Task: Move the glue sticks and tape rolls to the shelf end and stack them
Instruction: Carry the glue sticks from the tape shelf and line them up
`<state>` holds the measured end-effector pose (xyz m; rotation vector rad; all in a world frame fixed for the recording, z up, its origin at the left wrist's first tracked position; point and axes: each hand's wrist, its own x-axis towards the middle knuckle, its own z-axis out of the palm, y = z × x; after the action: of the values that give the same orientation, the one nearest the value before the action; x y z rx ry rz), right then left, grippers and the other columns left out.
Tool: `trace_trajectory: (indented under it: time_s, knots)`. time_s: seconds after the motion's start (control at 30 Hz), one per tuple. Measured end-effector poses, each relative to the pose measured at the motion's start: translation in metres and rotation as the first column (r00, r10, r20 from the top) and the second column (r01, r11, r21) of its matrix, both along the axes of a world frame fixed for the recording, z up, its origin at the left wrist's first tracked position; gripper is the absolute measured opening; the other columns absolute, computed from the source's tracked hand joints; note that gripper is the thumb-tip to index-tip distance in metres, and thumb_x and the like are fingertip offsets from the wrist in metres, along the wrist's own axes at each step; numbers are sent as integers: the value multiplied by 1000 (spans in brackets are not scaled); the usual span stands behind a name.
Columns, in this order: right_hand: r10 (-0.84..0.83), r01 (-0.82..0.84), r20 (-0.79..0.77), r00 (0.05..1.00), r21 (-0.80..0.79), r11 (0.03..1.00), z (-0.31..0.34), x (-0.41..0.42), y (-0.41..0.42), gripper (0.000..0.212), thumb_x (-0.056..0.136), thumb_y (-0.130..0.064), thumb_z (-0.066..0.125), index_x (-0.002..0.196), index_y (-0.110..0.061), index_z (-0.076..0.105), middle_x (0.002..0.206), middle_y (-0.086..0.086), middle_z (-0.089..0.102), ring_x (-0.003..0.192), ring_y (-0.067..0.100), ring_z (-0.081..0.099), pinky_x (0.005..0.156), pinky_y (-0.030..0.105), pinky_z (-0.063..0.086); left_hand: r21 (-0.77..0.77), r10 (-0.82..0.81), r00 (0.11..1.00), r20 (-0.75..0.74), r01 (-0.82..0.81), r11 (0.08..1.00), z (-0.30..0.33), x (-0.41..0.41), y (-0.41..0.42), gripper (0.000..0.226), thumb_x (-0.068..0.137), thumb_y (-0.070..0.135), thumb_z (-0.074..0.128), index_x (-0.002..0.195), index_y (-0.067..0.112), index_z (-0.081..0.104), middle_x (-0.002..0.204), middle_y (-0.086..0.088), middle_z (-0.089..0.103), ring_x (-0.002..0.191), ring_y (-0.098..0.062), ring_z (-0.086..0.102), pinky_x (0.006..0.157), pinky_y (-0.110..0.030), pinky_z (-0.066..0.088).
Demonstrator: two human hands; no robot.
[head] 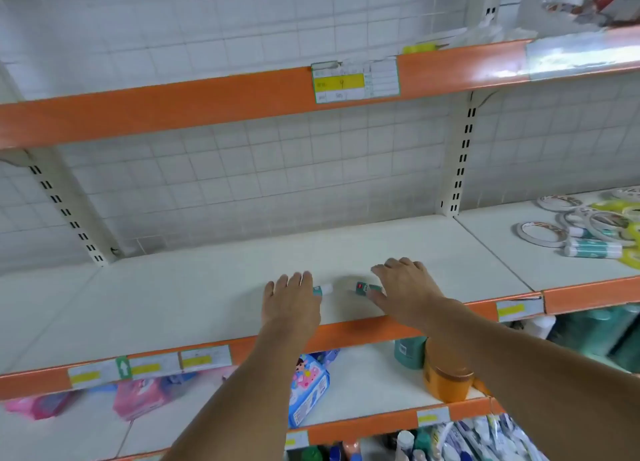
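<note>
A glue stick [323, 289] is covered by the left hand [292, 299] on the white shelf [194, 287], only its white cap showing past the flat, straight fingers, and a second glue stick [367, 288] is touched by the spread, nearly straight fingers of the right hand [405, 287]. Whether either stick is actually pinched cannot be told (the undersides are hidden). Well to the right of both hands, more glue sticks [593, 247] and tape rolls [585, 218] are heaped

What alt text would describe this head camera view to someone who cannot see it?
Two hands, left hand and right hand, rest on glue sticks on a white shelf; more glue sticks and tape rolls lie far right.
</note>
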<state>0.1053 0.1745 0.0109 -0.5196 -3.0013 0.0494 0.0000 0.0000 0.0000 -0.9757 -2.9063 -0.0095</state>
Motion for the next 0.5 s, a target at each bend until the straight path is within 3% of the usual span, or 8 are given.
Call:
trace_trajectory:
  time_s: [0.2, 0.5]
  knots:
    - [34, -33, 37, 999, -48, 998, -16, -19, 1, 34, 100, -40, 44, 123, -20, 60, 120, 3, 57, 114, 23, 49, 98, 33, 37, -26, -54, 999, 7, 54, 998, -8, -10, 14, 34, 103, 37, 42, 132, 24, 51, 126, 1, 58, 115, -21, 53, 97, -32, 36]
    - [23, -25, -39, 999, -51, 998, -20, -29, 2, 26, 100, -27, 47, 119, -20, 64, 114, 4, 58, 108, 24, 53, 81, 28, 37, 13, -97, 995, -26, 97, 995, -4, -14, 23, 24, 102, 28, 48, 122, 23, 60, 116, 0, 60, 109, -21, 55, 90, -31, 38]
